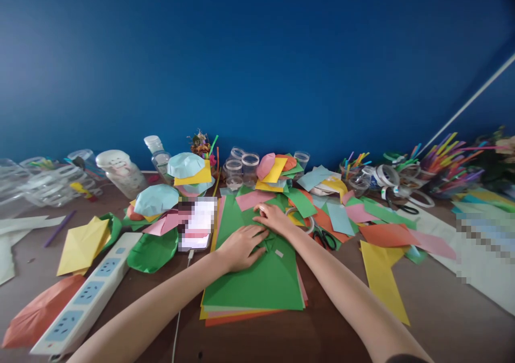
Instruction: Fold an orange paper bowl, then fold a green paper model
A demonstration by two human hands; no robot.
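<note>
From my feed, the left hand (241, 247) lies palm down on a green paper sheet (253, 285), its fingers close together and slightly curled, with no grip on anything that I can make out. The right hand (273, 218) rests just beyond it, also palm down and narrowly spread, pressing on the same paper. Its fingers nearly touch the left hand. Just by the left hand's fingertips sits a small folded green paper piece (269, 241), though I can't read its exact shape. The green sheet tops a stack of coloured paper (241, 316) on the brown counter (322, 331). A small white scrap (279, 253) lies on the sheet, black-handled scissors (324, 239) lie to the right, and a white power strip (86, 293) sits well left.
</note>
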